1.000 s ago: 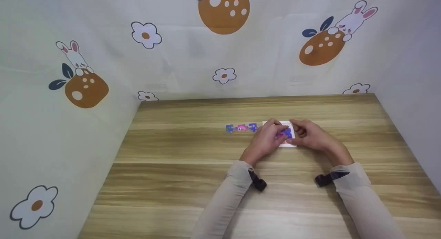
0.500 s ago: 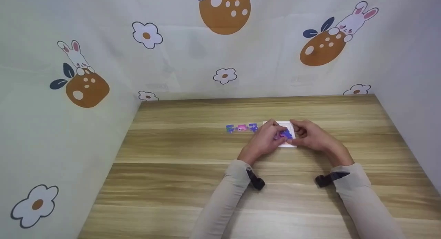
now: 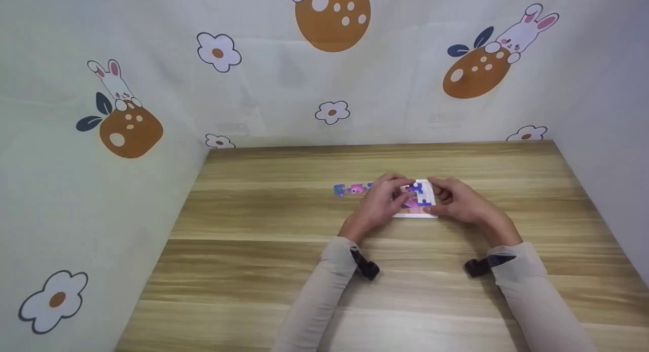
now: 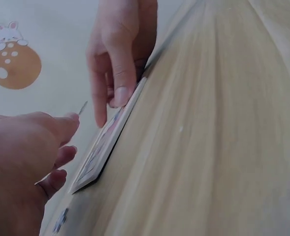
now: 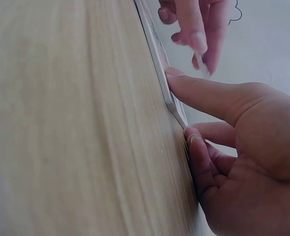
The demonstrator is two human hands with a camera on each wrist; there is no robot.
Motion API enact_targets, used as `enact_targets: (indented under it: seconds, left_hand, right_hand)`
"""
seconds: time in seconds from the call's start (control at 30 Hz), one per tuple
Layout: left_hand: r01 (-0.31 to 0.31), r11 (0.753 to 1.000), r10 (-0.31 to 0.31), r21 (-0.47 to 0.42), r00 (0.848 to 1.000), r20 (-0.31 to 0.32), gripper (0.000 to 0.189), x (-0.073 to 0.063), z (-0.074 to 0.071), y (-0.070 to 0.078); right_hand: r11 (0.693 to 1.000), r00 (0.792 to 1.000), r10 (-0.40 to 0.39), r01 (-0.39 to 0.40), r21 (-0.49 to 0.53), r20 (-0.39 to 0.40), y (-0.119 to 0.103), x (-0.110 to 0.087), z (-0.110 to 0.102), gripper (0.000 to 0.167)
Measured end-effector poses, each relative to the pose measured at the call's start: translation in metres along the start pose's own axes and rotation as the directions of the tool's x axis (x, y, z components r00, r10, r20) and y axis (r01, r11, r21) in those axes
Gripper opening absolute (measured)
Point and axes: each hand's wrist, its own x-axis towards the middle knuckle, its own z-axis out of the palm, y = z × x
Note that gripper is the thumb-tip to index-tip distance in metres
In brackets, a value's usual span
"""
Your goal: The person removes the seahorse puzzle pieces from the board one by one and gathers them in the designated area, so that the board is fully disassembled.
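Observation:
A white-framed jigsaw puzzle board (image 3: 416,215) lies on the table in the head view, with pink and purple pieces in it and a pale gap at its right part. My right hand (image 3: 464,202) grips the board's right side, thumb on the frame and fingers along the outer edge. Over the left part of the board is my left hand (image 3: 377,202), which hides that part. Between its thumb and fingertips it pinches a thin puzzle piece (image 5: 200,61), seen edge-on above the board in the right wrist view.
Left of the board, loose puzzle pieces lie in a row: a blue-green one (image 3: 338,189), a pink one (image 3: 357,189) with an eye, and a blue one mostly behind the left hand. A patterned wall cloth (image 3: 274,88) borders the wooden table (image 3: 253,271).
My left hand has moved left and lifted a puzzle piece off the board, baring a pale gap where blue showed before. The right hand stays on the board's edge.

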Motion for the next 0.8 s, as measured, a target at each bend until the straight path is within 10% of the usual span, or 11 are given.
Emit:
enact_targets:
  seconds: [0.8]
  left_hand:
    - [0.042,0.997,-0.041,0.063,0.999,-0.017,0.035,-0.06,-0.05,-0.044]
  right_hand:
    - [1.0,1.0,-0.007,0.007,-0.001,0.001,0.0,0.001,0.002,0.082]
